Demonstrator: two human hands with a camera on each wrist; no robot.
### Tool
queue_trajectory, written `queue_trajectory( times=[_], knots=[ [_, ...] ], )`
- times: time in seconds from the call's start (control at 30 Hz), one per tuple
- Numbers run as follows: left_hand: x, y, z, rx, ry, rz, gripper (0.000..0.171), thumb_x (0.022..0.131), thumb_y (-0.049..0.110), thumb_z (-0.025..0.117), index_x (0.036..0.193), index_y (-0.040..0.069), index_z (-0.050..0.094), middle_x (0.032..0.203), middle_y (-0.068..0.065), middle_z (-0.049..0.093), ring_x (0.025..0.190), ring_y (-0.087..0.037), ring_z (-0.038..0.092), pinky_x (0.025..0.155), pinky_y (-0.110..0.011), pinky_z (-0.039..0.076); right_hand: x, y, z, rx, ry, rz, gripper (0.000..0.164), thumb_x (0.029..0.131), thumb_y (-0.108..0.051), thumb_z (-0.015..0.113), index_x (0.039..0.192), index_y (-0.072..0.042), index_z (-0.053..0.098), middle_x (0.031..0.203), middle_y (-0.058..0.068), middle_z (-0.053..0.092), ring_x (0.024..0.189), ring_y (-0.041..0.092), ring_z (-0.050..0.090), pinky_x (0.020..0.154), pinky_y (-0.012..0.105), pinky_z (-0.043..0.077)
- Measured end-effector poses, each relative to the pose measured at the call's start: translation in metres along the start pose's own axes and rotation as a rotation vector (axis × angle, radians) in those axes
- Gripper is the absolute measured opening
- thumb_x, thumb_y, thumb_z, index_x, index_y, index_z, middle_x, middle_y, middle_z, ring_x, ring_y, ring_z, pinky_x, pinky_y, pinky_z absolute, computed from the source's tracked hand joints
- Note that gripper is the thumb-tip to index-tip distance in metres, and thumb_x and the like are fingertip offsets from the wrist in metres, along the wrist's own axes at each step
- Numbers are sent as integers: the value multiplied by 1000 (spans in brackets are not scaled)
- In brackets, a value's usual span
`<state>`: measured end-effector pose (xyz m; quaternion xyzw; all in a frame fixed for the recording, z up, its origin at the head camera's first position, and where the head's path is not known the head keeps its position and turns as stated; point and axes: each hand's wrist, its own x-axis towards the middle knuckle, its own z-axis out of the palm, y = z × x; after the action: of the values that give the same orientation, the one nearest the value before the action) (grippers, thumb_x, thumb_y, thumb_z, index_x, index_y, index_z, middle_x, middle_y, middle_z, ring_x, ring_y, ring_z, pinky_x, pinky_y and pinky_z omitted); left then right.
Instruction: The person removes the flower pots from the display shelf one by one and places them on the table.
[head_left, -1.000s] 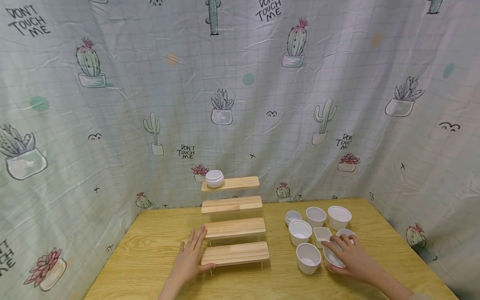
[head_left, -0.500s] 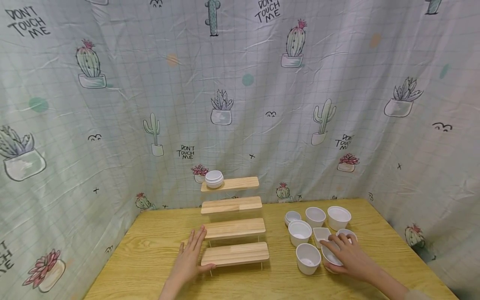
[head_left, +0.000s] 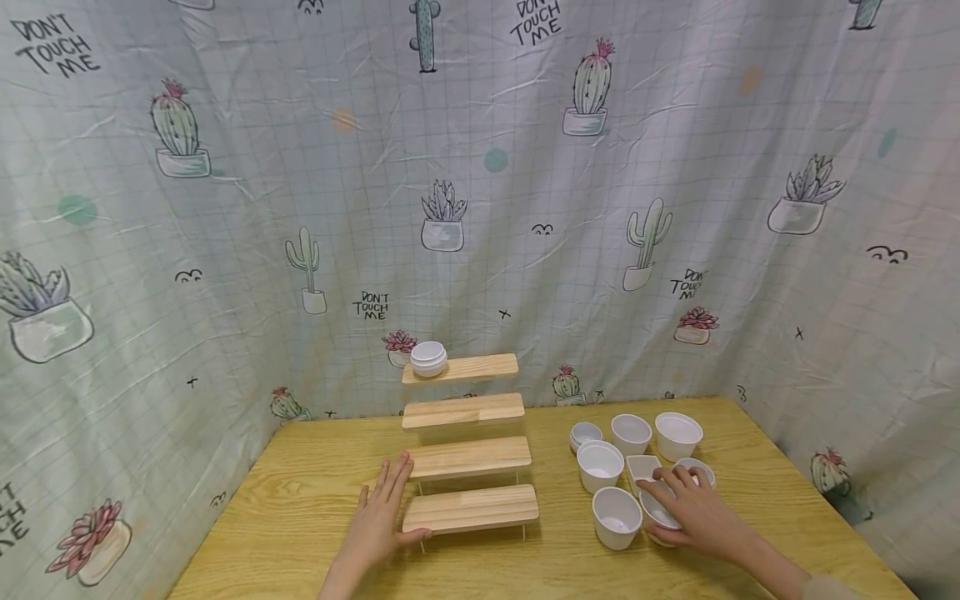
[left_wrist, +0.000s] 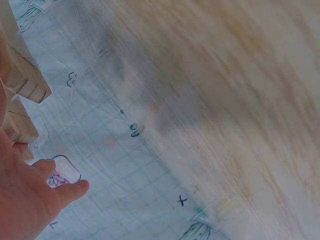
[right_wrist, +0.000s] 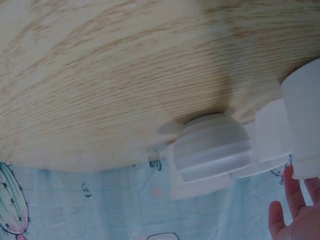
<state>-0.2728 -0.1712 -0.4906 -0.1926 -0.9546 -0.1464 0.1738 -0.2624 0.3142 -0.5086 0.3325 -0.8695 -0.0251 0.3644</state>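
Observation:
A tiered wooden stand (head_left: 470, 507) stands mid-table. My left hand (head_left: 377, 518) rests at its left side, with straight fingers by the second-lowest board and the thumb at the lowest; the left wrist view shows this hand (left_wrist: 30, 192) beside the board ends. On the right, my right hand (head_left: 697, 510) holds a white round pot (head_left: 657, 505), its fingers over the rim and the thumb on the near side. That pot stands close to another white pot (head_left: 617, 518). In the right wrist view, part of my right hand (right_wrist: 300, 212) shows beside a white pot (right_wrist: 305, 120).
A small white pot (head_left: 429, 358) sits on the top board's left end. Several more white pots cluster around the right hand, including a square one (head_left: 642, 472) and a ribbed one (right_wrist: 212, 147). A cactus-print curtain (head_left: 480, 208) hangs behind the wooden table (head_left: 300, 483).
My right hand has moved slightly left with the white pot, bringing it nearer the neighbouring pot. The left hand and the stand stay in place.

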Motion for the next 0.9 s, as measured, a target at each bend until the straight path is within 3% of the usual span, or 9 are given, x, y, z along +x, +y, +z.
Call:
queue_trajectory(
  times=[0.3, 0.53, 0.77, 0.9],
  knots=[
    [-1, -1, 2, 2, 11, 16, 107, 59, 58, 69, 143, 13, 20, 150, -2, 16, 132, -41, 22, 93, -69, 28, -1, -1, -6, 29, 17, 16, 57, 70, -60, 60, 108, -18, 60, 99, 7, 58, 85, 20, 45, 69, 40, 31],
    [-1, -2, 3, -6, 11, 16, 108, 59, 61, 67, 143, 13, 19, 151, 0, 14, 132, -41, 22, 93, -70, 27, 1, 1, -12, 32, 8, 36, 62, 72, -65, 55, 113, -18, 58, 102, 8, 57, 88, 22, 44, 71, 40, 31],
    [0, -2, 3, -7, -2, -1, 108, 59, 60, 68, 143, 14, 18, 151, 1, 14, 133, -39, 20, 94, -69, 26, 16, -3, -21, 64, -14, 67, 61, 67, -52, 68, 116, -17, 58, 105, 6, 55, 91, 18, 45, 73, 40, 33],
    [0, -1, 2, -12, -4, -6, 108, 59, 59, 69, 143, 14, 18, 151, 0, 14, 133, -40, 20, 95, -69, 26, 30, -6, -25, 68, 3, 55, 59, 68, -49, 68, 117, -18, 56, 106, 5, 54, 89, 17, 45, 73, 40, 32]
  ],
)
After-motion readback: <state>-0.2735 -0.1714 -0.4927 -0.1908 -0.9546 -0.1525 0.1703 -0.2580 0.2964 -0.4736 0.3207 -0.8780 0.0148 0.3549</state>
